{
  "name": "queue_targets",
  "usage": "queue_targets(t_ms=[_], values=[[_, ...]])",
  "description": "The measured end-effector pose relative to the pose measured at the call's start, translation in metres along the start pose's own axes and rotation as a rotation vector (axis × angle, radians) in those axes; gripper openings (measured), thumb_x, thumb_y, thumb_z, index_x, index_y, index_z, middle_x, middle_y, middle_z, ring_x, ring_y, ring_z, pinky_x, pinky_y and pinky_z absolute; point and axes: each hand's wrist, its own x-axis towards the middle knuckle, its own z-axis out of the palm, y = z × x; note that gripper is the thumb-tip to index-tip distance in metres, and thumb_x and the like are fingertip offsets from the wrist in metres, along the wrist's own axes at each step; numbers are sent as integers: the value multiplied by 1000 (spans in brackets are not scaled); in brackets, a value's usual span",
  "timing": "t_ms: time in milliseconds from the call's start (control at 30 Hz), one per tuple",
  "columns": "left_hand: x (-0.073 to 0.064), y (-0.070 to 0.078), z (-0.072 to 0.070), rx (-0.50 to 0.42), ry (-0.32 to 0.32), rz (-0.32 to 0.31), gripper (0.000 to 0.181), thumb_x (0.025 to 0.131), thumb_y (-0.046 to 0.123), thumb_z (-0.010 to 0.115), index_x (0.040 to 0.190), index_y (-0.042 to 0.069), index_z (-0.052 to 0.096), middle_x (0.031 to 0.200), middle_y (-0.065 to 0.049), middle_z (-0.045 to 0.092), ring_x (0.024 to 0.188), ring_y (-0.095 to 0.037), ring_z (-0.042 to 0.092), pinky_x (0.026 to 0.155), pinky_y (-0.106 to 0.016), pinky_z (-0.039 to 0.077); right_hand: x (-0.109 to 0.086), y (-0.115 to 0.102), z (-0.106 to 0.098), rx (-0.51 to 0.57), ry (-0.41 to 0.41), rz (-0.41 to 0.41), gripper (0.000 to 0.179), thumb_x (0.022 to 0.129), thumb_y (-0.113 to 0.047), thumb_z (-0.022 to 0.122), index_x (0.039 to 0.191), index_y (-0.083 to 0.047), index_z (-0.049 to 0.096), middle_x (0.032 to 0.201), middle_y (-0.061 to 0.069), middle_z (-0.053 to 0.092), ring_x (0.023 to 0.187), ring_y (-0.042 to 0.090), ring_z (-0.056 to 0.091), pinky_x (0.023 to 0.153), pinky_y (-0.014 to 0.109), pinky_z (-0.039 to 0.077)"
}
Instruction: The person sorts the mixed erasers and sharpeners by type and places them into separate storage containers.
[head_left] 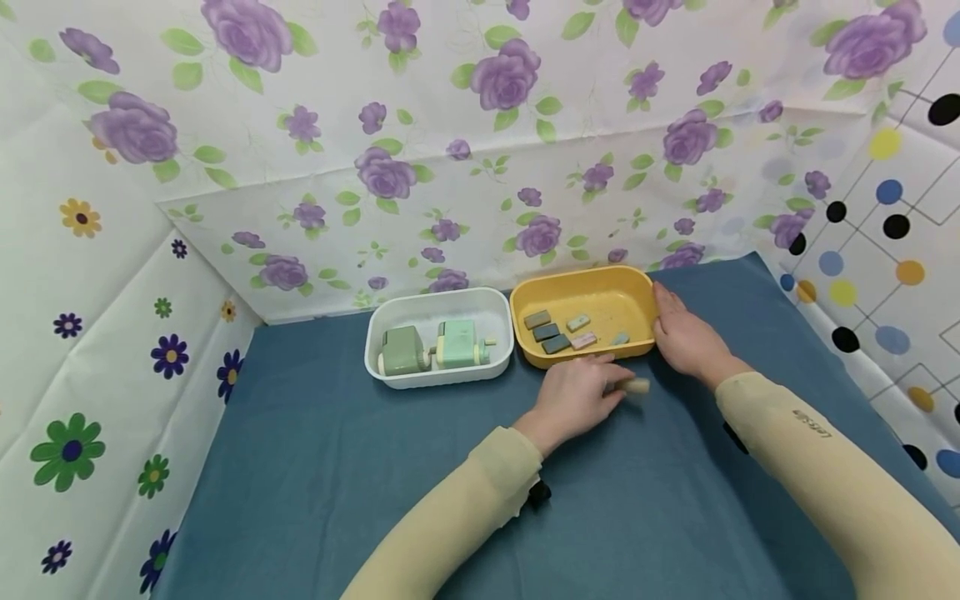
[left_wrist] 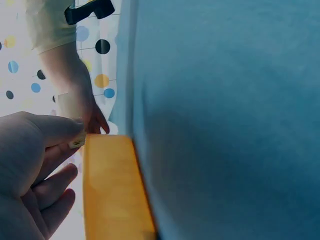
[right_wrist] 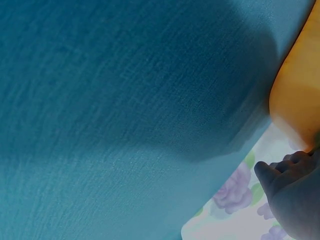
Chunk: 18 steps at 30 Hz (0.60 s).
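My left hand (head_left: pixel 573 396) pinches a small beige eraser (head_left: pixel 637 386) between thumb and fingers, just in front of the near wall of the yellow bin (head_left: pixel 618 304). In the left wrist view the same eraser (left_wrist: pixel 67 105) stands upright above the bin's rim. My right hand (head_left: pixel 690 337) lies against the bin's right end, its fingers extended along the outer wall. Inside the bin are several small block erasers: a brown one (head_left: pixel 537 319), dark ones (head_left: pixel 556 343), a pink one (head_left: pixel 583 340), a pale green one (head_left: pixel 578 322) and a bluish one (head_left: pixel 620 339).
Left of the yellow bin stands a white bin (head_left: pixel 450 378) with two crank pencil sharpeners, one olive green (head_left: pixel 405 350) and one mint (head_left: pixel 456 343). Blue cloth (head_left: pixel 315 467) covers the table. Patterned sheets (head_left: pixel 450 217) wall off the back and both sides.
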Motion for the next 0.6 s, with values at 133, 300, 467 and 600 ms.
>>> queue_targets(t_ms=[133,300,467,600], values=[[5,-4,-8,3,73,2,29,99,33,81,127,31,81,128,5,77,113,-9,73,77,-22,60,0,0,1,5,9,-5,66,116,-20,25,168,2,-8,176,26,0,161,50,7,127,65,15],[12,-11,-16,20,131,-42,30,100,34,80,129,30,81,133,0,75,123,-15,71,84,-30,63,0,0,2,11,9,-10,66,116,-21,25,169,2,-8,176,26,1,161,49,8,127,65,15],[24,-20,-18,38,130,-144,29,100,38,78,128,31,81,129,0,76,117,-16,74,72,-29,63,-2,1,0,11,-4,-10,66,116,-23,23,168,1,-10,176,26,-1,161,49,6,127,65,15],[34,-28,-19,42,91,-235,28,101,39,77,128,32,81,127,0,78,91,-14,77,54,-24,53,-2,1,0,15,-3,-5,67,116,-22,23,168,0,-11,177,26,-1,161,48,5,128,65,14]])
